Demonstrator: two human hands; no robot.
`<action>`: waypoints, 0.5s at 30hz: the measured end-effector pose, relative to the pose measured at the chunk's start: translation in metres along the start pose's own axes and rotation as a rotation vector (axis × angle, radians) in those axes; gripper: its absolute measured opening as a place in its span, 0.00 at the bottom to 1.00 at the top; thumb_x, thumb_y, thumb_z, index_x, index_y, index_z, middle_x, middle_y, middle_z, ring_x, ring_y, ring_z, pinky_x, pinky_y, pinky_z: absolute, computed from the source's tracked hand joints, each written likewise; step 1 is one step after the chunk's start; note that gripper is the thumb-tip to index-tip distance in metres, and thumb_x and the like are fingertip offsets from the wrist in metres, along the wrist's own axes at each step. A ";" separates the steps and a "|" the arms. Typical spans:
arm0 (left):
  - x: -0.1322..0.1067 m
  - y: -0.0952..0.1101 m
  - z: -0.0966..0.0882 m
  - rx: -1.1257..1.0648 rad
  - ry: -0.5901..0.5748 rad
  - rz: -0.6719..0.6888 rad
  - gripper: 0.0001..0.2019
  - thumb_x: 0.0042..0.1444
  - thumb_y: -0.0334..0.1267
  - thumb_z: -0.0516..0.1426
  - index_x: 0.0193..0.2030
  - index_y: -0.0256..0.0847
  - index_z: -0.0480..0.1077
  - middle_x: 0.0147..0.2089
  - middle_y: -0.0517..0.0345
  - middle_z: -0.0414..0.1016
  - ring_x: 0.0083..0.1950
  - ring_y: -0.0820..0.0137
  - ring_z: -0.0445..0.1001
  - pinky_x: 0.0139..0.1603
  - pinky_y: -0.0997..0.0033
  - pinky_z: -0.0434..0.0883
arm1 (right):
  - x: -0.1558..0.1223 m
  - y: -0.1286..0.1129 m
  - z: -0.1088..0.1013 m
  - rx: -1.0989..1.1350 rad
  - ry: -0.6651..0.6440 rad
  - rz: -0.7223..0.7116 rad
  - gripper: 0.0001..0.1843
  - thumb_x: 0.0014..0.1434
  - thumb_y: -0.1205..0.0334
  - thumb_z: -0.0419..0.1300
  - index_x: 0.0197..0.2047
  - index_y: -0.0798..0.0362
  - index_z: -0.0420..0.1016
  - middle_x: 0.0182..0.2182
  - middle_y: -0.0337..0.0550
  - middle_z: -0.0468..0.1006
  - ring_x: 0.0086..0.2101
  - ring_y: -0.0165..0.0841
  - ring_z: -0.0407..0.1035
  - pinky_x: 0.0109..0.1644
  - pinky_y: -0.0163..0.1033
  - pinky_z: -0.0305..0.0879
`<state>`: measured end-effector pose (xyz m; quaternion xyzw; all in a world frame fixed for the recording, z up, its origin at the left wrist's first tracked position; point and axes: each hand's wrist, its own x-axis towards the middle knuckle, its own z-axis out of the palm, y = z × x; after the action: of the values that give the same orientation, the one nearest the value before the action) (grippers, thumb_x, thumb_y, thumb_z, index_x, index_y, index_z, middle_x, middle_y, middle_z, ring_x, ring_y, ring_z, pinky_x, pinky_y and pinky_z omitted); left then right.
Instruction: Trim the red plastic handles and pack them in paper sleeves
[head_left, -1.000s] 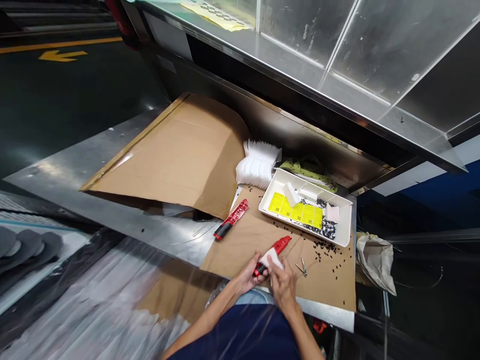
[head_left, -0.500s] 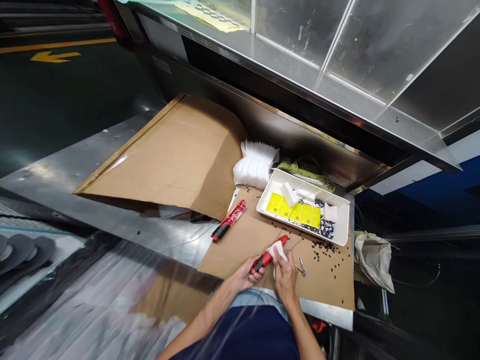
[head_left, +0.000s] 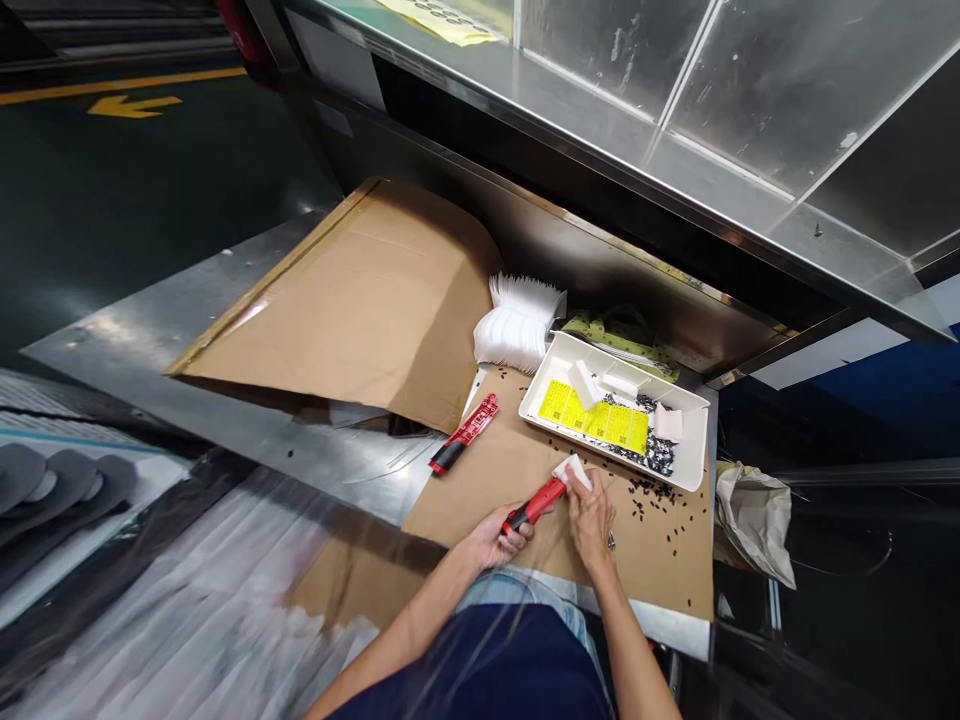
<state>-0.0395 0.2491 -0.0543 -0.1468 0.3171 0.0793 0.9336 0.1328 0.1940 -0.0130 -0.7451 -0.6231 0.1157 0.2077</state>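
With the left hand (head_left: 504, 537), gripping in curled fingers the near, mostly black end of a red-and-black casing (head_left: 538, 501). With the right hand (head_left: 589, 510), pinching a white pad (head_left: 571, 469) between thumb and fingers, up against the casing's red far end. Holding the casing aslant, above a brown cardboard sheet (head_left: 652, 562), before a dark blue top (head_left: 480, 660). Beside the right wrist, partly hidden, a small metal item (head_left: 611, 541). Left of the hands, at the sheet's left edge, a second red-and-black piece (head_left: 465, 434). Beyond the right hand, a white tray (head_left: 694, 440) containing a yellow printed sheet (head_left: 592, 417), a white block (head_left: 584, 384), a pale pink block (head_left: 667, 424) and many tiny black pieces (head_left: 660, 456); more of these scattered on the cardboard in front. Past the tray's left end, a stack of white sheets (head_left: 514, 330); behind the tray, a green patterned cloth (head_left: 622, 335). Farther left, a large curved cardboard panel (head_left: 360, 310) on a metal table (head_left: 112, 340). Right of the table, a crumpled pale bag (head_left: 756, 520).
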 end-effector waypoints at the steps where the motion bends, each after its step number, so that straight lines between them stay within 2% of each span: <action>1: 0.000 0.000 0.000 -0.002 0.004 -0.002 0.09 0.69 0.39 0.49 0.46 0.36 0.66 0.23 0.66 0.58 0.14 0.83 0.53 0.12 0.90 0.45 | 0.000 -0.001 0.000 0.009 -0.011 -0.024 0.24 0.70 0.63 0.47 0.59 0.46 0.80 0.47 0.53 0.78 0.36 0.37 0.74 0.35 0.37 0.69; 4: -0.001 0.000 0.001 -0.004 0.029 -0.005 0.08 0.69 0.38 0.49 0.42 0.36 0.64 0.23 0.66 0.58 0.14 0.84 0.53 0.12 0.91 0.46 | -0.004 -0.004 0.002 0.039 -0.046 -0.097 0.22 0.68 0.63 0.51 0.56 0.42 0.82 0.48 0.50 0.79 0.36 0.36 0.74 0.37 0.36 0.69; 10: -0.004 0.001 0.006 0.026 0.064 0.004 0.12 0.71 0.41 0.46 0.48 0.37 0.67 0.23 0.66 0.58 0.13 0.83 0.54 0.11 0.91 0.46 | 0.010 0.009 0.005 0.026 0.057 0.058 0.26 0.71 0.60 0.44 0.60 0.49 0.79 0.46 0.55 0.77 0.40 0.41 0.73 0.39 0.40 0.70; 15: -0.007 0.000 0.013 0.101 0.129 0.023 0.16 0.73 0.44 0.44 0.39 0.37 0.64 0.21 0.66 0.58 0.13 0.84 0.52 0.11 0.92 0.45 | 0.004 0.006 0.017 0.133 0.093 0.093 0.26 0.72 0.55 0.44 0.59 0.49 0.80 0.44 0.53 0.77 0.35 0.38 0.73 0.37 0.39 0.69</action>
<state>-0.0377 0.2531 -0.0406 -0.1007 0.3821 0.0644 0.9164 0.1316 0.1996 -0.0304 -0.7624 -0.5683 0.1318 0.2799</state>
